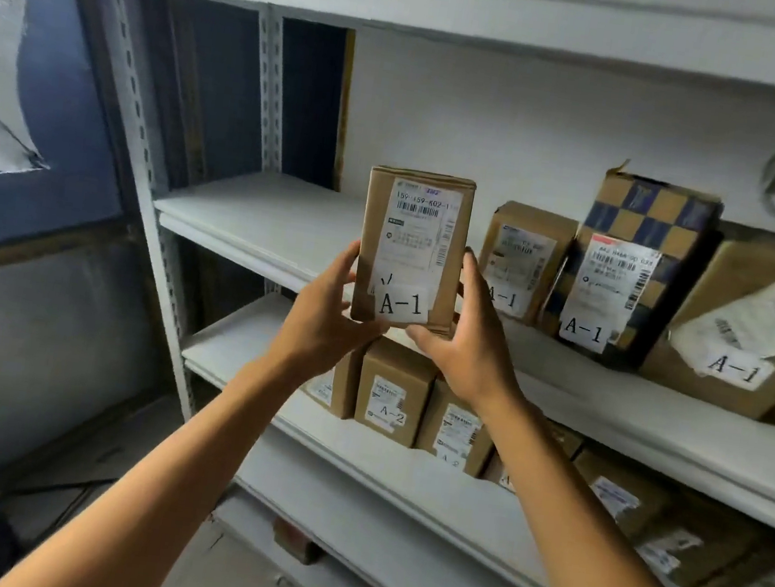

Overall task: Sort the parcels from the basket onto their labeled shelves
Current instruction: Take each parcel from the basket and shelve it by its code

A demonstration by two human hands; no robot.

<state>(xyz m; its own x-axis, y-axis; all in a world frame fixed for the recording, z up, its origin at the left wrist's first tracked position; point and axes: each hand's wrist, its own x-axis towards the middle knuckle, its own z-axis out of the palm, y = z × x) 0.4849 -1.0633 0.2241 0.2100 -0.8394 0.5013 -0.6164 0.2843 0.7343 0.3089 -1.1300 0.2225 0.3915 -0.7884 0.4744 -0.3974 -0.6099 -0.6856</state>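
Head view: both arms reach forward and up; left hand (325, 304) grips the lower left edge of a small cardboard box (412, 247), thumb under its bottom corner; right hand (463, 338) grips the lower right edge, fingers curled behind; box held upright in the air in front of the shelf unit (259, 207), white tag reading A-1 facing the camera; box sits level with the upper shelf, left of three parcels tagged A-1: a plain brown one (523, 257), a checked one (635, 267) leaning, a larger one (740, 334) tilted; shelf space left of them bare; lower shelf holds boxes tagged A-2 (394, 392), partly hidden behind the hands.
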